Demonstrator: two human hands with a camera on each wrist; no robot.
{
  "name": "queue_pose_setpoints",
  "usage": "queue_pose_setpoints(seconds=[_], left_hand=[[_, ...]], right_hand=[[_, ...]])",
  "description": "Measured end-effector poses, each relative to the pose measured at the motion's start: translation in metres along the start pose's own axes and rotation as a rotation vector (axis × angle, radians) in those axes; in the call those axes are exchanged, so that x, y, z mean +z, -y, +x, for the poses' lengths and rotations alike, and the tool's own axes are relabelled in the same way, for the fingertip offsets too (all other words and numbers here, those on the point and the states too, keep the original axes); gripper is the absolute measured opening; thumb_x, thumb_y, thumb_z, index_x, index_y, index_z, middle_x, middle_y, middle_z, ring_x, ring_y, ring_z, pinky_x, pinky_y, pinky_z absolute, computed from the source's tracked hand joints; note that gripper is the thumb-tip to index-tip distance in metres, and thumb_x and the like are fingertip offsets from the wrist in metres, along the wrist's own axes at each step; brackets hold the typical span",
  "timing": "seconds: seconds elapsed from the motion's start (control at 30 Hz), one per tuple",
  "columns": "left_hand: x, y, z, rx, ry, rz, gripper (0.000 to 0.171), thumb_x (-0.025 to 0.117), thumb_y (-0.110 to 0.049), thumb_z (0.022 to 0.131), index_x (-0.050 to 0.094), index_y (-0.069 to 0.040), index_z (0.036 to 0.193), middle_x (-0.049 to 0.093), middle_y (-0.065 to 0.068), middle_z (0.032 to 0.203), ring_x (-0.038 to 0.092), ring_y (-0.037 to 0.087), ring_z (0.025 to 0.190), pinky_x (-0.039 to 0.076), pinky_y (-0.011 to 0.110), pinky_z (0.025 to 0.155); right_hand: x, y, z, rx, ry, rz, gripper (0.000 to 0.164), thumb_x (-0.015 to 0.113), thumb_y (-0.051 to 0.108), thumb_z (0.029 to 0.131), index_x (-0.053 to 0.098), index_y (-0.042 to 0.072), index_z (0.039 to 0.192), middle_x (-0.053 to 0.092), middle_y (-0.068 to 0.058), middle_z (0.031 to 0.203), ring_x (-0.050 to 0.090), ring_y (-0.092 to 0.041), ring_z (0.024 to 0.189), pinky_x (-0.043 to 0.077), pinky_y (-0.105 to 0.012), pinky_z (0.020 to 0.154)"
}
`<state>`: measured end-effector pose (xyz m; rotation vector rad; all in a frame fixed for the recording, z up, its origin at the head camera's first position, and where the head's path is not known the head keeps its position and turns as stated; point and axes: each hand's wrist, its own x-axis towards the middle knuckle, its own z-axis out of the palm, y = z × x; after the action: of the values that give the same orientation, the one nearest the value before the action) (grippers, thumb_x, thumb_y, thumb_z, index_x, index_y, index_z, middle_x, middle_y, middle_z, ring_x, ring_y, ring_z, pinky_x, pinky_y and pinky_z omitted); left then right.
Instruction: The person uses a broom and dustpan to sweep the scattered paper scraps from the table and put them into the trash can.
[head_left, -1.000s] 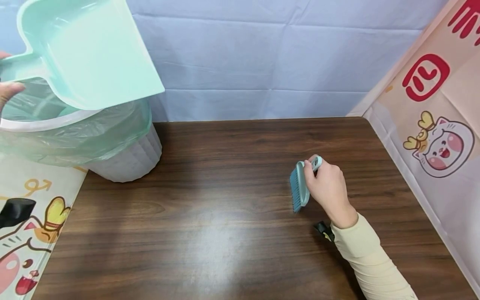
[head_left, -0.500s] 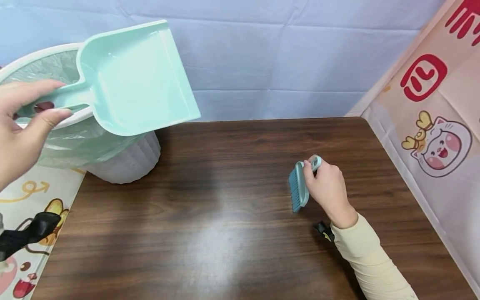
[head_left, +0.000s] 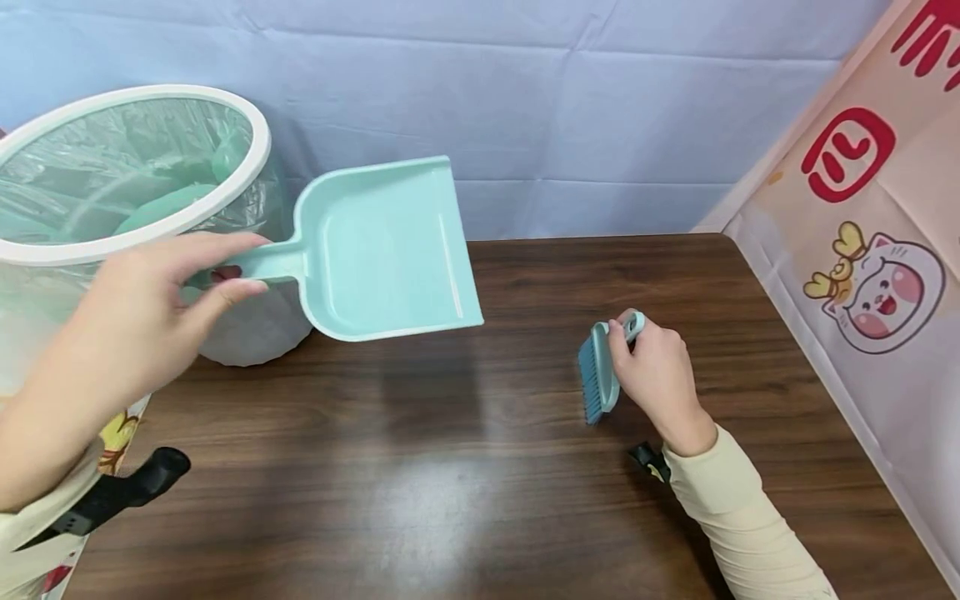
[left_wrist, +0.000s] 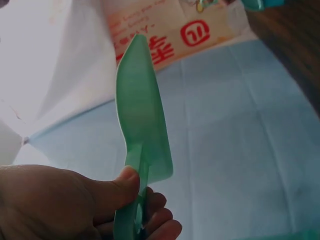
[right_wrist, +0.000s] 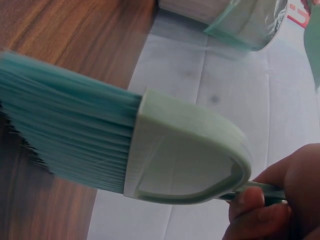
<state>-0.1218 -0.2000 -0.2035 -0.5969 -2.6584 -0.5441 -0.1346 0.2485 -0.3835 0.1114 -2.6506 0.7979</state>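
Observation:
My left hand (head_left: pixel 161 304) grips the handle of a mint-green dustpan (head_left: pixel 386 250), holding it in the air with its flat edge toward the right. In the left wrist view, the thumb lies along one side of the handle of that dustpan (left_wrist: pixel 142 110) and the fingers curl round the other. The pan's inside looks bare in the head view. Over the right half of the table, my right hand (head_left: pixel 660 371) holds a small hand brush (head_left: pixel 606 367) by its handle. Blue-green bristles (right_wrist: pixel 70 120) fill the left of the right wrist view, next to the wood.
A white bin (head_left: pixel 258 329) with a green plastic liner stands at the left, and green items lie inside it. The dark wooden table (head_left: pixel 525 500) spreads below both hands. Pale blue cloth (head_left: pixel 525 108) hangs behind, and a printed cartoon sheet (head_left: pixel 873 287) stands at the right.
My left hand has come into fuller view, carrying the dustpan right and down, from over the bin to above the table. My right hand and the brush have stayed in place.

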Motion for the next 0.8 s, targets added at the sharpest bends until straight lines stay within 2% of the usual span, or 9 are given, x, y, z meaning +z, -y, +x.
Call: queue_pose_setpoints(seconds=[0.13, 0.27, 0.47, 0.53, 0.67, 0.8], left_hand=[[0.018, -0.006, 0.001, 0.046, 0.047, -0.080, 0.039, 0.082, -0.005, 0.085, 0.074, -0.010, 0.123, 0.074, 0.007, 0.107, 0.053, 0.007, 0.072, 0.038, 0.011, 0.065], [0.039, -0.006, -0.002, 0.032, 0.112, -0.161, 0.034, 0.079, -0.008, 0.089, 0.073, -0.011, 0.122, 0.072, 0.003, 0.104, 0.056, 0.011, 0.068, 0.041, 0.012, 0.061], [0.075, -0.006, -0.011, 0.018, 0.169, -0.227, 0.029, 0.076, -0.009, 0.092, 0.074, -0.012, 0.120, 0.071, 0.001, 0.101, 0.056, 0.015, 0.079, 0.047, 0.029, 0.069], [0.090, -0.005, -0.015, 0.005, 0.201, -0.253, 0.028, 0.076, -0.009, 0.092, 0.073, -0.010, 0.121, 0.070, 0.001, 0.101, 0.056, 0.015, 0.077, 0.048, 0.032, 0.068], [0.118, -0.004, -0.023, -0.003, 0.259, -0.266, 0.028, 0.076, -0.011, 0.092, 0.073, -0.010, 0.119, 0.069, 0.001, 0.100, 0.055, 0.015, 0.075, 0.047, 0.032, 0.067], [0.139, -0.002, -0.030, 0.019, 0.282, -0.254, 0.028, 0.076, -0.014, 0.091, 0.073, -0.009, 0.118, 0.070, 0.000, 0.103, 0.058, 0.015, 0.081, 0.049, 0.033, 0.071]], right_hand=[[0.000, 0.000, 0.000, -0.001, 0.000, 0.002, 0.024, 0.055, 0.015, 0.104, 0.064, 0.001, 0.086, 0.040, -0.001, 0.052, 0.035, -0.012, 0.040, 0.027, -0.028, 0.040], [0.001, -0.001, 0.001, -0.004, -0.004, 0.000, 0.024, 0.055, 0.015, 0.104, 0.063, 0.001, 0.086, 0.041, -0.001, 0.052, 0.036, -0.014, 0.041, 0.027, -0.029, 0.040], [0.001, 0.000, 0.001, -0.004, -0.005, 0.004, 0.024, 0.055, 0.015, 0.104, 0.064, 0.000, 0.087, 0.041, -0.001, 0.052, 0.036, -0.014, 0.041, 0.028, -0.029, 0.040], [0.000, 0.000, 0.001, -0.001, -0.002, 0.004, 0.024, 0.055, 0.015, 0.104, 0.064, 0.000, 0.088, 0.041, -0.001, 0.052, 0.037, -0.014, 0.041, 0.028, -0.029, 0.040], [0.001, 0.001, 0.002, 0.003, 0.001, 0.006, 0.024, 0.056, 0.017, 0.104, 0.065, 0.000, 0.088, 0.042, -0.001, 0.052, 0.038, -0.012, 0.042, 0.028, -0.029, 0.040], [0.002, 0.001, 0.002, 0.004, 0.007, 0.012, 0.025, 0.056, 0.018, 0.104, 0.065, 0.001, 0.088, 0.042, -0.001, 0.053, 0.038, -0.013, 0.042, 0.028, -0.029, 0.041]])
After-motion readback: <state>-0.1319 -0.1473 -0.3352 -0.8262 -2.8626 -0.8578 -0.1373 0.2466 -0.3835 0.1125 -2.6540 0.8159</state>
